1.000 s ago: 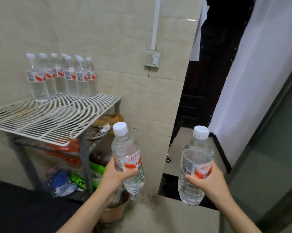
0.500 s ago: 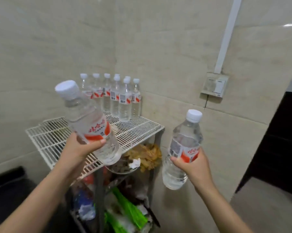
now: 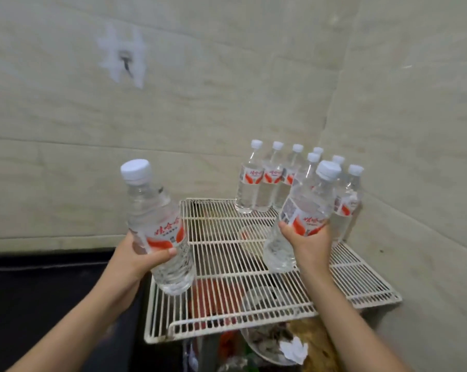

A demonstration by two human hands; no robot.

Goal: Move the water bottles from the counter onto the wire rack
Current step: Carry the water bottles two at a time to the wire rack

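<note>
Placing step — left hand grips a clear white-capped plastic water bottle, right hand a twin bottle, over the white wire rack; next, stand both upright beside the far-right bottle cluster.

Each hand grips one bottle above the wire rack: left hand holds left bottle, right hand holds right bottle. Other bottles stand at the rack's far right corner.

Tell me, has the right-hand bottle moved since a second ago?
Yes. The right bottle was off to the right of the rack; now it is over it, near the standing bottles.
</note>
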